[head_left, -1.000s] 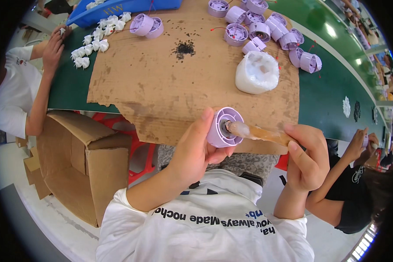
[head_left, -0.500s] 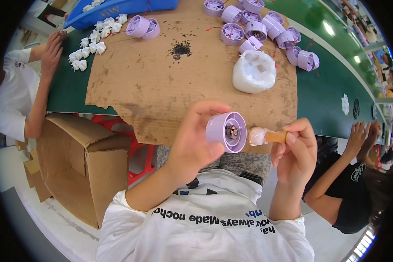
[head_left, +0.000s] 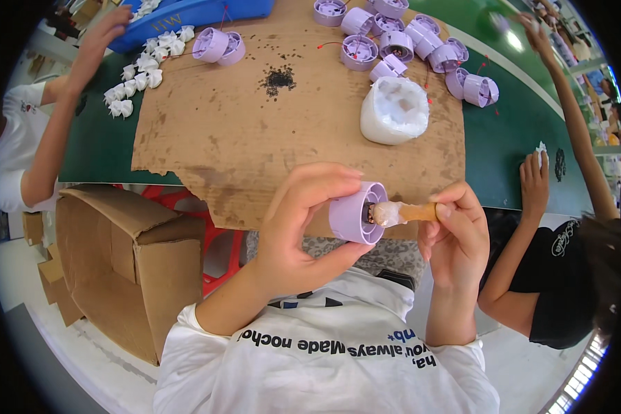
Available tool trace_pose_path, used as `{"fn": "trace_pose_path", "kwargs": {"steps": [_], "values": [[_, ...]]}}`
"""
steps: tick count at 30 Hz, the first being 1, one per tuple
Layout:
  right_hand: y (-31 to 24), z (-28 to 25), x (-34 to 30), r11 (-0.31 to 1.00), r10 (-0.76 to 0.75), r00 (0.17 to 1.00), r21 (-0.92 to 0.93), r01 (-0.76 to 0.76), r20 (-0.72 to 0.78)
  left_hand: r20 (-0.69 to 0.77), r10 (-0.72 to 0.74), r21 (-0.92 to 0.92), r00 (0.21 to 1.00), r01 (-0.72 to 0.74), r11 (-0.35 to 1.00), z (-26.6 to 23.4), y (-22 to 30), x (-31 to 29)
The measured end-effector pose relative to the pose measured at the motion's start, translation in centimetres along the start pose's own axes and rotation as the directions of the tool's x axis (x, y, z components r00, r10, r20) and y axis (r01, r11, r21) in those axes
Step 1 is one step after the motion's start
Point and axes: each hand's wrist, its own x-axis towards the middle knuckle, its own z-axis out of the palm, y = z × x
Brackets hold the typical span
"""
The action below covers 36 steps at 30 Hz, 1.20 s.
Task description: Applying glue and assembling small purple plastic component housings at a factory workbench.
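Note:
My left hand (head_left: 300, 224) is wrapped round a round lilac plastic housing (head_left: 352, 215), its open end facing right. A dark and coppery motor part (head_left: 370, 212) shows in the middle of it. Between thumb and fingers, my right hand (head_left: 459, 231) pinches a flat wooden stick (head_left: 419, 212). White, semi-clear grease (head_left: 388, 213) coats the stick's left end, which reaches into the housing's mouth and appears to touch the motor part. Beyond my hands stands a white tub-like block of grease (head_left: 395, 114) with a hollowed top.
Stained cardboard (head_left: 214, 131) covers the green table (head_left: 497, 165). Several lilac housings (head_left: 359, 52) cluster at the back right, two more (head_left: 210, 45) at the back left. Small black rings (head_left: 279, 81), white parts (head_left: 145, 63) and a blue bin (head_left: 186, 24) lie beyond. Co-workers sit either side; a carton (head_left: 131, 255) stands left.
The greased end of the stick has moved left into the housing's mouth. The left co-worker's hand has gone to the blue bin; the right co-worker's hands have separated, one reaching far.

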Motion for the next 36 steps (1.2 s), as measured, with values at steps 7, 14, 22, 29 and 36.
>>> {"fn": "trace_pose_path", "kwargs": {"steps": [7, 14, 22, 29, 36], "values": [[-0.3, 0.0, -0.3, 0.996, -0.039, 0.999, -0.076, 0.036, -0.038, -0.077, -0.005, 0.055, 0.997, 0.009, 0.998, 0.2, 0.0, -0.3], [0.0, -0.1, -0.5, 0.977, -0.124, 0.992, -0.180, 0.117, -0.031, 0.104, 0.040, 0.190, 0.994, -0.059, 0.980, -0.6, -0.3, -0.3], [-3.9, 0.9, 1.0, 0.609, -0.653, 0.754, -0.545, 0.576, 0.068, -0.052, -0.005, -0.011, 0.999, 0.004, 1.000, -1.0, -0.6, -0.5], [-5.9, 4.3, 6.6, -0.126, -0.549, 0.670, -0.842, 0.525, 0.500, -0.068, 0.001, 0.045, 0.998, 0.003, 0.999, -1.9, 0.0, -0.8], [-5.5, 6.4, 9.7, -0.253, -0.282, 0.656, -0.714, 0.652, 0.700, -0.116, -0.002, 0.053, 0.993, 0.008, 0.999, -3.2, 0.4, -1.3]]}}
